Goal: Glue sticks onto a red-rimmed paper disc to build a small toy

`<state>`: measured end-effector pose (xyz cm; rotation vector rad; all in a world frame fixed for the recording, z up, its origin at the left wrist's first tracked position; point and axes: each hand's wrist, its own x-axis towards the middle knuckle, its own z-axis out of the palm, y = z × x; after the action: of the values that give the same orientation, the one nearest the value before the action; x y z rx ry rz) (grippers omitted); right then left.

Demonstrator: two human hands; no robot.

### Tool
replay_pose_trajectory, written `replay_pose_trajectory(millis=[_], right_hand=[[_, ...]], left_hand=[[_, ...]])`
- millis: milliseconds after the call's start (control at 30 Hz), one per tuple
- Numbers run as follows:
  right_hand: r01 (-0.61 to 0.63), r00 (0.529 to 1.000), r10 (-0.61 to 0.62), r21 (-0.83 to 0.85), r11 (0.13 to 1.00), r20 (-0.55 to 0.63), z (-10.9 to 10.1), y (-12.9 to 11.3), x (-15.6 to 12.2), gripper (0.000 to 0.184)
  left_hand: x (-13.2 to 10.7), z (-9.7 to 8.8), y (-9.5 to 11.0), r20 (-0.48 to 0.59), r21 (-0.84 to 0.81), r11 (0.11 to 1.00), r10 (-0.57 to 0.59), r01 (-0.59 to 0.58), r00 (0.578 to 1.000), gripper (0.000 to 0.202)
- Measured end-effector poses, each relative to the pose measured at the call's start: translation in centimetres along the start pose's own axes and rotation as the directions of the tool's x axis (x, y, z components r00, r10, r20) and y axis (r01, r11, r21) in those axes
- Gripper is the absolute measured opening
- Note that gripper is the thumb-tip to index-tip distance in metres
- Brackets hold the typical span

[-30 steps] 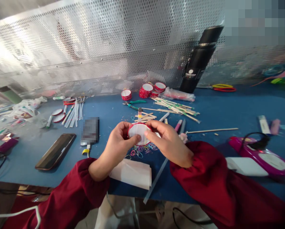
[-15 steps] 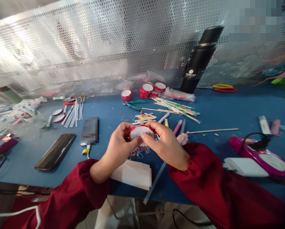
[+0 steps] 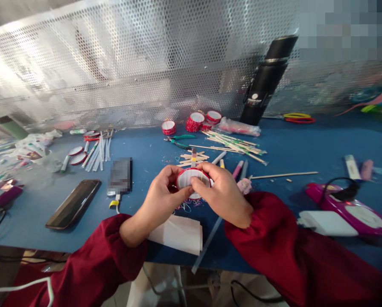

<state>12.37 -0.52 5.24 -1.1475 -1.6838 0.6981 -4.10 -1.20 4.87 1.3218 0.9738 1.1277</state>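
Note:
Between my two hands is a small round white disc with a red rim (image 3: 189, 175), tilted up toward me. My left hand (image 3: 161, 189) is closed on its left edge, and my right hand (image 3: 225, 192) grips the right edge. Both thumbs press on the white face, their tips close together. Below the thumbs shows a second pale, red-edged curve; whether it belongs to the same piece I cannot tell. A short brown-and-yellow stick (image 3: 193, 157) shows just above the rim. Under the hands lie thin coloured rubber bands (image 3: 186, 207), partly hidden.
Behind are stacked red-rimmed discs (image 3: 195, 123), green-handled pliers (image 3: 181, 138), wooden sticks (image 3: 232, 143) and a black bottle (image 3: 264, 81). Folded white paper (image 3: 178, 234) lies at the front edge. A phone (image 3: 74, 204) is left; a purple power strip (image 3: 347, 204) is right.
The disc has shifted slightly right and tipped a little, so a pale curved edge now shows below the thumbs. Both hands keep hold of it.

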Motion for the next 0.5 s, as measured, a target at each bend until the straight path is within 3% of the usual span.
replay_pose_trajectory(millis=[233,500], right_hand=[[-0.009,0.999,0.008,0.034,0.999,0.033,-0.12,0.11,-0.04,0.009],[-0.040,0.998,0.038,0.043,0.998,0.052,-0.19,-0.06,-0.09,0.010]], left_hand=[[-0.03,-0.36,0.02,-0.019,-0.047,0.998,0.044,-0.044,0.999,0.019],[0.12,-0.52,-0.50,0.008,-0.024,1.000,0.019,-0.019,1.000,0.020]])
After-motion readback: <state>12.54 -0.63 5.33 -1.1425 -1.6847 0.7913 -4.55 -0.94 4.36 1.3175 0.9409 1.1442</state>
